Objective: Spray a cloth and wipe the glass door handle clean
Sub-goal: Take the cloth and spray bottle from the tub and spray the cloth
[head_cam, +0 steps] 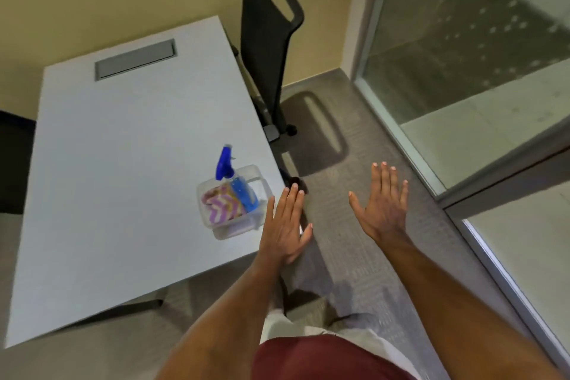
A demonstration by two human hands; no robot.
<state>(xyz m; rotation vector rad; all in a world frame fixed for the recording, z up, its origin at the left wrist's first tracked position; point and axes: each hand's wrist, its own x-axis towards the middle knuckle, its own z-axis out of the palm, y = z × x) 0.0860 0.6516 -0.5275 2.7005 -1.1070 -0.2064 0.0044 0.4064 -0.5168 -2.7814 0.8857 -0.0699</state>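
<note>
Over the near right corner of the table (pixel 92 182), the left hand (pixel 285 225) hung flat with its fingers straight and together, holding nothing, its fingertips reaching past the table's right edge. The right hand (pixel 384 203) was spread the same way, well apart from it over the carpet (pixel 354 250), and also held nothing. Both looked poised to start rather than mid-grip.

Just beside the left hand, by the right edge of the table, stood a clear tub (pixel 229 230). It held the spray bottle (pixel 237 185), leaning with its blue head up, and the striped cloth (pixel 220 205) bunched beside it, probably kept together for carrying. Neither had been picked up.

A black chair (pixel 268 49) stood at the far right corner. The glass door (pixel 478 49) lay to the right; its handle did not show. Nothing blocked the reach to the tub.
</note>
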